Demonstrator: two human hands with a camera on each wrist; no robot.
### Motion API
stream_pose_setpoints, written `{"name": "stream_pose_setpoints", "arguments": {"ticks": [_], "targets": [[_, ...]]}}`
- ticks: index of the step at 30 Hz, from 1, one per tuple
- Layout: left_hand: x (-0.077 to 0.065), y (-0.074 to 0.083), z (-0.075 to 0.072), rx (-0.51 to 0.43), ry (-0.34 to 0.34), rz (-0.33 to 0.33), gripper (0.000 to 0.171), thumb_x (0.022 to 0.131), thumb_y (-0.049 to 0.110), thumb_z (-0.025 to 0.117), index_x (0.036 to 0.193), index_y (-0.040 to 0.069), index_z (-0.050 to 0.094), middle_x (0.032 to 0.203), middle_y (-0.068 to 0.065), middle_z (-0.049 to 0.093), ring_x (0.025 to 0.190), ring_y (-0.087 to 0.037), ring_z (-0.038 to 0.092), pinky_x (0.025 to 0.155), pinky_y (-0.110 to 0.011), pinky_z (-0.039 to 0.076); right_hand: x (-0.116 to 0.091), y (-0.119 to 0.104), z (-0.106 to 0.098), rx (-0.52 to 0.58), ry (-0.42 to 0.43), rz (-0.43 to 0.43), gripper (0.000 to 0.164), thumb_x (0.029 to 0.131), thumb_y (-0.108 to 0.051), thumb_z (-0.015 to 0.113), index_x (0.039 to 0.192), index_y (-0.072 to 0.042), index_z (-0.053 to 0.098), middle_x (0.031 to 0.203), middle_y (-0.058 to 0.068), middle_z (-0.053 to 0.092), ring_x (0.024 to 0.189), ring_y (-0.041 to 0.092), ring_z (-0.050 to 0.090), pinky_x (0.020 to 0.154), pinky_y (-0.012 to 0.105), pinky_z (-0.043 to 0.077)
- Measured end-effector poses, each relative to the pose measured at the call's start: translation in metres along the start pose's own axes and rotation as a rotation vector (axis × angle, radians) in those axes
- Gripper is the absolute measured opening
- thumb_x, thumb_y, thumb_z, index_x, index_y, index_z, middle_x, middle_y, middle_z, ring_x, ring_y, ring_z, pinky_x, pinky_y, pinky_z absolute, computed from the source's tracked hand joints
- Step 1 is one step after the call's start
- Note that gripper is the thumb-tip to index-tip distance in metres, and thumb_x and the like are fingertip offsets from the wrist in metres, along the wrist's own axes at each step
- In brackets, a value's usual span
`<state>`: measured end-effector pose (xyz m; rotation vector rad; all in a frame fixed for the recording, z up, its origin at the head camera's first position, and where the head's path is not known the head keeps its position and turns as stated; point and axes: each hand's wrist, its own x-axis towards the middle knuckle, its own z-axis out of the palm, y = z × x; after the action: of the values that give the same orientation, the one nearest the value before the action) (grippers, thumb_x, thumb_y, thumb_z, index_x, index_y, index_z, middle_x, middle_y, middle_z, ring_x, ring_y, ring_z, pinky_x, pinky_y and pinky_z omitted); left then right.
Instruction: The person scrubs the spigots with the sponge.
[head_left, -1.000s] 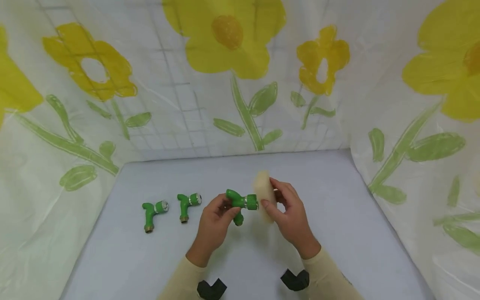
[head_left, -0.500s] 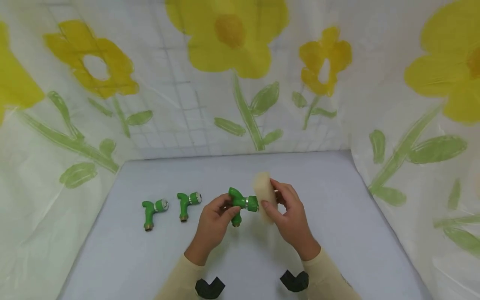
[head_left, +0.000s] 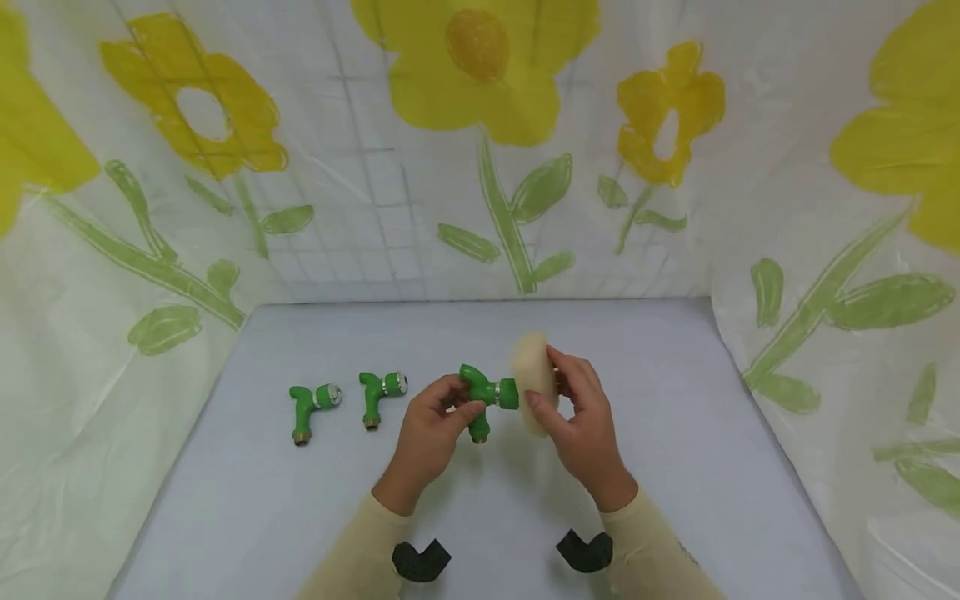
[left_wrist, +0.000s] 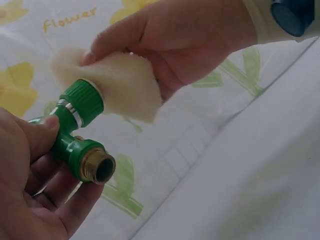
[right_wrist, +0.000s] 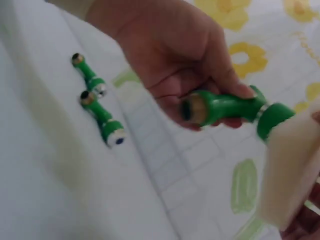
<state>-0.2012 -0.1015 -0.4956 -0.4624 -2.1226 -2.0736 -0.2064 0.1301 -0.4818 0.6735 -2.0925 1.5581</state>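
Note:
A green valve fitting (head_left: 478, 392) with a ribbed green knob, a silver ring and a brass threaded end is held above the table. My left hand (head_left: 429, 433) pinches its body between thumb and fingers. In the left wrist view the brass opening of the fitting (left_wrist: 80, 145) faces the camera. My right hand (head_left: 585, 425) grips a cream sponge-like pad (head_left: 534, 383) by thumb and fingers. The pad meets the end of the green knob, as the right wrist view shows with the pad (right_wrist: 290, 170) over the knob's face.
Two similar green fittings lie on the white table to the left, one farther left (head_left: 303, 415) and one nearer the hands (head_left: 372, 400). A white curtain (head_left: 337, 208) painted with yellow flowers surrounds the table's back and sides.
The pad has turned slightly to show more of its broad face and now covers the end of the knob. Both hands keep their holds; the head view has shifted a little.

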Motion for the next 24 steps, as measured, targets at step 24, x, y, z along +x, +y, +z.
{"name": "stream_pose_setpoints", "arguments": {"ticks": [24], "targets": [[0.001,-0.010,-0.006,0.019,0.057,-0.130,0.026,0.099,0.005,0.082,0.123,-0.003,0.077,0.103,-0.011,0.076,0.093,-0.023,0.072,0.074,-0.030,0.064,-0.008,-0.005,0.007,-0.001,-0.005,-0.037,0.068,0.091,0.000,0.083,0.154,-0.003,0.058,0.138,0.011,0.061,0.118,0.028,0.060,0.098,0.030,0.053]]}}
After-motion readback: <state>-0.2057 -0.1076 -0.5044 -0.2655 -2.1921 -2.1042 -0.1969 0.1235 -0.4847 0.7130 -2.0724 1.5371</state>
